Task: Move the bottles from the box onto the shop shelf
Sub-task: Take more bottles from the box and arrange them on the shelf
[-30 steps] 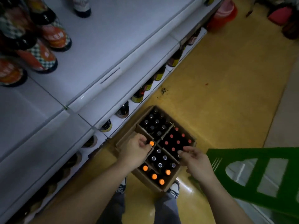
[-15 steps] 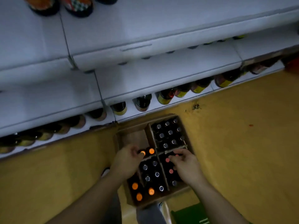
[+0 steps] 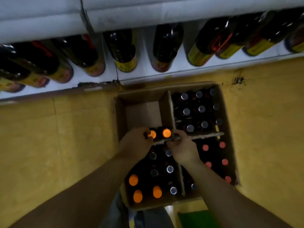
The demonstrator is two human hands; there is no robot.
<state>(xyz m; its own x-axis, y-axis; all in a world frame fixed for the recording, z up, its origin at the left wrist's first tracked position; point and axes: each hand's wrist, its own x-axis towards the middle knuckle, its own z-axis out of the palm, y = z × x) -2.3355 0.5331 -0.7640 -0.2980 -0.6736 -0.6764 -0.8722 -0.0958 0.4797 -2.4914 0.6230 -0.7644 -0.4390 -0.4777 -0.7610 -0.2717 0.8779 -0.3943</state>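
1. Overhead, my left hand (image 3: 136, 143) grips an orange-capped bottle (image 3: 152, 134) in the far-left compartment of the cardboard box (image 3: 227, 112).
2. My right hand (image 3: 182, 148) curls beside a second orange cap (image 3: 166, 132); hold unclear to me.

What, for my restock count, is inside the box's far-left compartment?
Two orange-capped bottles at its near edge, the left hand gripping one; beyond them, bare cardboard floor. It and the right hand cover that edge, hiding anything beneath.

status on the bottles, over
left hand grips orange-cap bottle; right hand at divider, grip unclear; bottle not yet out of box
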